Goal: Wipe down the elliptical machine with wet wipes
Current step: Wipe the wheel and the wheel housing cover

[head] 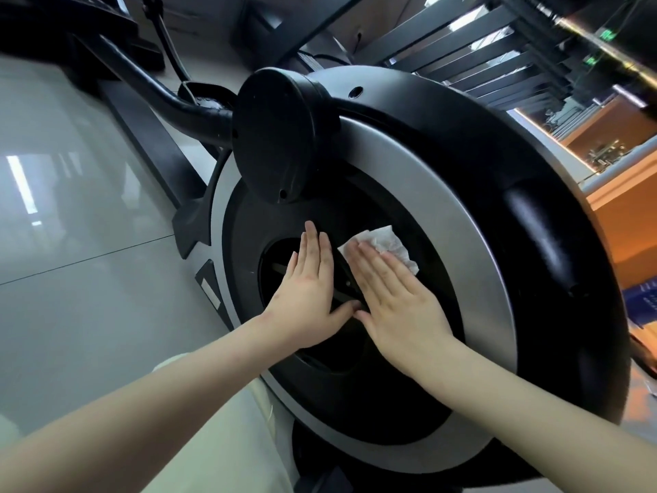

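Note:
The elliptical machine's round flywheel housing fills the view, black with a wide silver ring. A black crank cap stands out at its upper left. My right hand lies flat with straight fingers on a crumpled white wet wipe, pressing it against the black inner disc. My left hand lies flat beside it on the same disc, fingers straight, holding nothing. The two thumbs nearly touch.
A black crank arm runs from the cap to the upper left. Glossy grey floor tiles lie to the left. Dark rails and a lit orange area show at the upper right. My pale trouser leg is below.

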